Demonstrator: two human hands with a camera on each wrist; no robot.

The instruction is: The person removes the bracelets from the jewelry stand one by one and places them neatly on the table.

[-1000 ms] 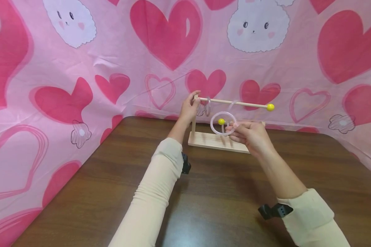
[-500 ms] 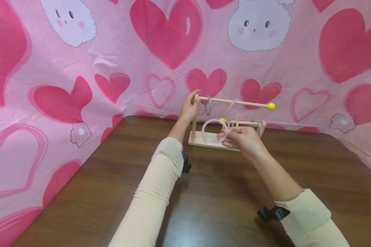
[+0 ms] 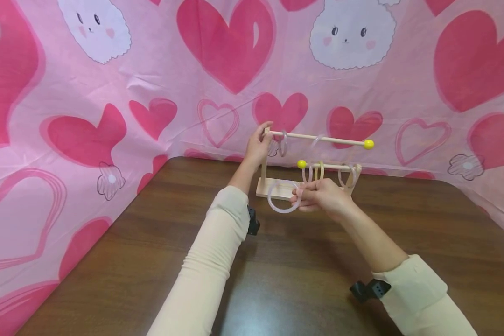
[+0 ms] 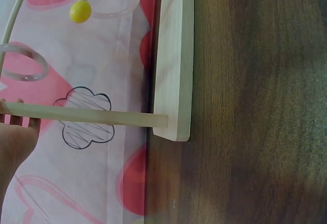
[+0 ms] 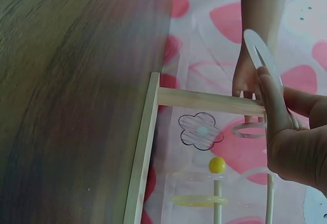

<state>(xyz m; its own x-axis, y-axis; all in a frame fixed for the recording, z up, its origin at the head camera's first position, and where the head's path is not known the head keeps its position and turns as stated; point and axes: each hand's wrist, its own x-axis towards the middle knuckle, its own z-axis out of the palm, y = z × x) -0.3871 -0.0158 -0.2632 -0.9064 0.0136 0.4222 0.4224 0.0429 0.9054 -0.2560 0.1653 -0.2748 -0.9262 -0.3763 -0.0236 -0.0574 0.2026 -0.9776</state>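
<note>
Pale and translucent, a ring (image 3: 283, 211) is pinched in my right grip (image 3: 325, 198), just right of and below the head frame's centre, overlapping the wooden base (image 4: 173, 55) on the tabletop (image 3: 298, 280). My left grip (image 3: 257, 150) holds the top of the upright post (image 4: 92, 115). More rings (image 3: 322, 171) hang from the upper rod (image 3: 340, 141) and lower rod (image 3: 333, 166), right of centre.

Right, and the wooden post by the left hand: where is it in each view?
Head: wooden post upright, just right of centre.
Left wrist: wooden post sideways across the left half.
Right wrist: wooden post sideways, right of centre, near mid-height.
Shared landmark: yellow ball tipping the lower rod.
</note>
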